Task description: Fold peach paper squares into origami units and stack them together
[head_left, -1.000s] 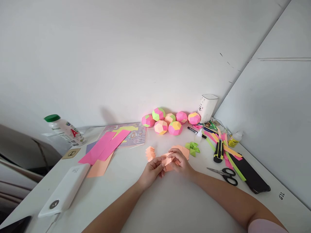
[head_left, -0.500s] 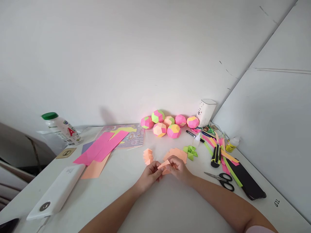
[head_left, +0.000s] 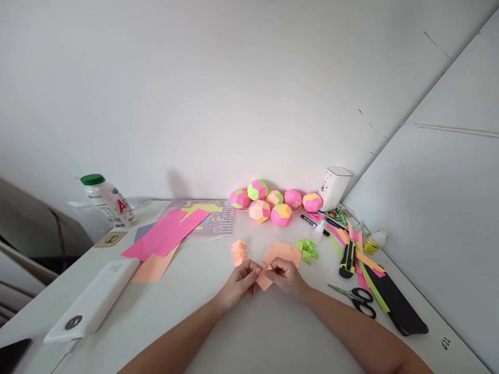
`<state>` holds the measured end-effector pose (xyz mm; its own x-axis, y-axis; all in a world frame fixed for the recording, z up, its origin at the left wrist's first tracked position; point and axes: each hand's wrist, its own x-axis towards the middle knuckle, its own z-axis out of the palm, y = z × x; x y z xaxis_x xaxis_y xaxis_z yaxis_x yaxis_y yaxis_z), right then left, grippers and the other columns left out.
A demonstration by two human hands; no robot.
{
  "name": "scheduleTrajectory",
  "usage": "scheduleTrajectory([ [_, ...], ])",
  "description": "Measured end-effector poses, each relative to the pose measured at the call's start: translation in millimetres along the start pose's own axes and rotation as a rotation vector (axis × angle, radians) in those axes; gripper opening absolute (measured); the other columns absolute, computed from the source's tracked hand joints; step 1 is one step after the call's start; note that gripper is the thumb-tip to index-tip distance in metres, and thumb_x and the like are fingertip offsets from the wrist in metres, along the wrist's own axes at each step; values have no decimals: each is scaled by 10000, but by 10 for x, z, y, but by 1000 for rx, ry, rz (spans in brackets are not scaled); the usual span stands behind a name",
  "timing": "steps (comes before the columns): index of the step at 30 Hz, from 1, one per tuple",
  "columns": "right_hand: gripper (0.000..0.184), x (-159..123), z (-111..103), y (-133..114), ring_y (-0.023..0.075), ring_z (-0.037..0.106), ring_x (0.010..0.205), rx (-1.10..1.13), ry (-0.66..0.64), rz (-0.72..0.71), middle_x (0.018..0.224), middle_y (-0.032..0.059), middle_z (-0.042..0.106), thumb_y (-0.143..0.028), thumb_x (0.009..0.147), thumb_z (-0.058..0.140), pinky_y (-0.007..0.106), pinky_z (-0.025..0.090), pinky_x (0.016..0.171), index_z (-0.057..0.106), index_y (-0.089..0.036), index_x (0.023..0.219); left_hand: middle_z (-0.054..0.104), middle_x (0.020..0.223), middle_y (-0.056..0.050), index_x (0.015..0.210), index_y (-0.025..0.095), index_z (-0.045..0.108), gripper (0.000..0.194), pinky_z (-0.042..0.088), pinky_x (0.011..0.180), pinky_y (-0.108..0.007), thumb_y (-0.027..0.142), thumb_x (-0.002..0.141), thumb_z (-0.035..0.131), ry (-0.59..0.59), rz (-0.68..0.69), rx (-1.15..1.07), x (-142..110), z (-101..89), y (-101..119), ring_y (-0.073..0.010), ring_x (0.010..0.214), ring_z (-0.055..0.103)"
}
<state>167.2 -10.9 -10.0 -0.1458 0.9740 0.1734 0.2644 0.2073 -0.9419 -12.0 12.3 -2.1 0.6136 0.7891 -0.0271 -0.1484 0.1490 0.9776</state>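
Note:
A small peach paper piece (head_left: 265,280) is pinched between both hands, its lower part pointing toward me. My left hand (head_left: 242,281) grips it from the left, thumb on top. From the other side my right hand (head_left: 286,276) holds it with thumb and fingertips; the fold itself is partly covered by the fingers. Just beyond my right hand lie flat peach paper pieces (head_left: 284,251), and beside them green folded paper pieces (head_left: 309,250). A row of peach folded pieces (head_left: 239,251) sits beyond my left hand.
Several colourful paper balls (head_left: 259,211) stand by the wall. On the right are scissors (head_left: 360,300), a utility knife (head_left: 348,259), paper strips and a black case (head_left: 405,306). To the left lie pink sheets (head_left: 171,234), a white device (head_left: 95,298) and a tilted bottle (head_left: 111,205).
The peach piece has been turned and folded between my fingers; it looked flat and wider, then narrow, and now angles downward. Both hands stay close together. The camera view has shifted slightly.

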Motion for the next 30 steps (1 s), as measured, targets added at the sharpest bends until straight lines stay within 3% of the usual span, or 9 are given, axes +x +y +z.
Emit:
scheduleTrajectory([
  [5,251,6,-16,-17,124,406,625,-78,-27,-77,632,-22,409,-329,809,577,251,356,571,515,-168,627,476,688,43,778,187,444,309,330,430,-176,445,769,614,19,-21,45,13,-10,-38,-55,493,380],
  [11,292,6,-31,-78,121,360,589,-85,-70,-108,605,-34,340,-266,789,555,244,321,527,386,-188,564,426,715,58,885,210,468,278,354,458,-182,428,777,603,38,31,77,-4,16,-66,-54,501,360],
  [15,282,9,-32,-73,131,375,610,-103,-103,-110,605,-27,344,-219,766,539,248,329,533,358,-191,552,544,855,-22,1052,225,537,285,446,619,-264,406,832,524,-2,138,222,-34,44,-35,-141,703,515],
  [21,251,15,-37,-40,130,369,605,-93,-121,-114,629,-22,356,-218,761,534,247,322,533,375,-191,569,550,920,-69,1152,264,573,309,442,790,-340,294,863,469,-17,346,452,-36,44,-30,-212,900,517],
  [25,258,12,-44,-63,135,379,615,-67,-114,-128,637,-15,377,-281,790,548,252,336,550,429,-189,581,521,930,-59,1209,271,528,359,452,777,-331,277,854,477,18,324,424,-25,19,-88,-201,878,517],
  [30,273,21,-46,-89,161,442,672,-60,-85,-147,619,1,437,-358,797,571,274,385,597,503,-196,588,498,859,-27,1169,256,570,355,451,752,-313,353,834,508,24,195,394,-41,29,-40,-180,803,517],
])
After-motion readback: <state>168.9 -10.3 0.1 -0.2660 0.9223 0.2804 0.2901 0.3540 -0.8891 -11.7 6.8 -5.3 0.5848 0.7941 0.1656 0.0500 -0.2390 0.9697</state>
